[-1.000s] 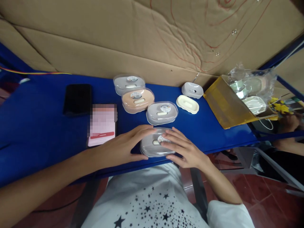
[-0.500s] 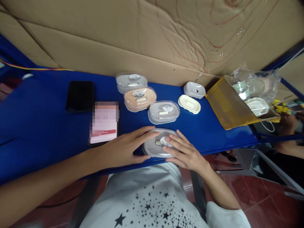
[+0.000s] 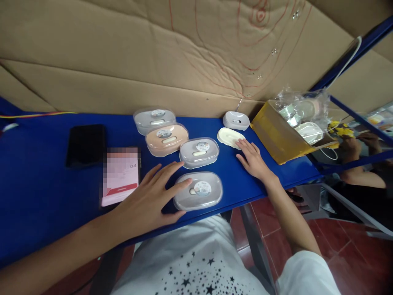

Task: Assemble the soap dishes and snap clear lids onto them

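A grey oval soap box with a clear lid and round sticker lies at the table's front edge. My left hand rests at its left side, fingers spread, one fingertip over the lid. Farther right, my right hand reaches out with its fingers extended, fingertips at the near right edge of a cream oval tray. Behind that tray stands a small grey soap box base. Beyond the front box are another grey lidded box, a peach one and a further grey one.
A phone with a lit screen and a black flat object lie on the left of the blue table. At the right, a cardboard box holds plastic-wrapped items. Another person's arm shows beyond it.
My right hand has left the front soap box and moved right and away, to the cream tray. My left hand stays beside the box. The view has shifted somewhat.
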The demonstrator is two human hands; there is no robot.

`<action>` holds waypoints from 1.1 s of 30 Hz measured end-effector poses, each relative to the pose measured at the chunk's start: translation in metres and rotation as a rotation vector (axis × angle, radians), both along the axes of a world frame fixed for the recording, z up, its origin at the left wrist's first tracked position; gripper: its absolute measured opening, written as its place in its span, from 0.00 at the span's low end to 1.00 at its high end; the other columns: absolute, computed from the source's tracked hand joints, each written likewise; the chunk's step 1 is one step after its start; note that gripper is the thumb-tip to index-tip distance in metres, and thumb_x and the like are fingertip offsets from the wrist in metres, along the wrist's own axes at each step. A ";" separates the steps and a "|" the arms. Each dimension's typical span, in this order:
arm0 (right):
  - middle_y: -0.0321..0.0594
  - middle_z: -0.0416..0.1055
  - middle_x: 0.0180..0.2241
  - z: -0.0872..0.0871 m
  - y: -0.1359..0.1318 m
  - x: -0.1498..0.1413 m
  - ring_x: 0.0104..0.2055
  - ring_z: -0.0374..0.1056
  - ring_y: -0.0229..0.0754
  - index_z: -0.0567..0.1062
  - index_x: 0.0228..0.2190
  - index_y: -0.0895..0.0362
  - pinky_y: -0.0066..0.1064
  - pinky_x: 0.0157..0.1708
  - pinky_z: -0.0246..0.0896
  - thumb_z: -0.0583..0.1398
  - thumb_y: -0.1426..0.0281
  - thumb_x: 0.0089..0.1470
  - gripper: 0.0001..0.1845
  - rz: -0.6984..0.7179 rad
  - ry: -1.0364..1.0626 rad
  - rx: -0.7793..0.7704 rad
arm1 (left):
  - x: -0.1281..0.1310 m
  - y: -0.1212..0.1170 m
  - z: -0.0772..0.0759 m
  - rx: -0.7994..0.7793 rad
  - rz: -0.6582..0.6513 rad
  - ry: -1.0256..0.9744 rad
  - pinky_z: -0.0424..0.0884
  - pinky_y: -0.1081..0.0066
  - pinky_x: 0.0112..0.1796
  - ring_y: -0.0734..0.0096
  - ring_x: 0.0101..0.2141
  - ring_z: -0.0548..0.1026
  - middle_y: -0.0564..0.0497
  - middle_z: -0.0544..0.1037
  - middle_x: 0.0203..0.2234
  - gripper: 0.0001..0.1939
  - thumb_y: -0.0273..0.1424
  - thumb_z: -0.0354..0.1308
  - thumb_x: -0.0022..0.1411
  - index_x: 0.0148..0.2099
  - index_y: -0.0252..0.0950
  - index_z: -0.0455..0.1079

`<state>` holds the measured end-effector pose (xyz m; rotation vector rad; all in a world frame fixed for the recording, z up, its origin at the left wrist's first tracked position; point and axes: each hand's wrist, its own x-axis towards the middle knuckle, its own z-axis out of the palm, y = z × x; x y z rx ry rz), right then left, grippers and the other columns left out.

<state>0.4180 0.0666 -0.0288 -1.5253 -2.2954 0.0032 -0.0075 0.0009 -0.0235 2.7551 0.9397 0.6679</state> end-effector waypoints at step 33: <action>0.46 0.76 0.59 0.013 0.130 0.035 0.57 0.77 0.51 0.77 0.60 0.55 0.50 0.56 0.78 0.62 0.59 0.76 0.19 -0.053 0.002 0.195 | 0.016 0.015 0.010 0.029 -0.205 0.120 0.71 0.52 0.66 0.50 0.65 0.76 0.44 0.77 0.68 0.21 0.39 0.60 0.80 0.70 0.43 0.71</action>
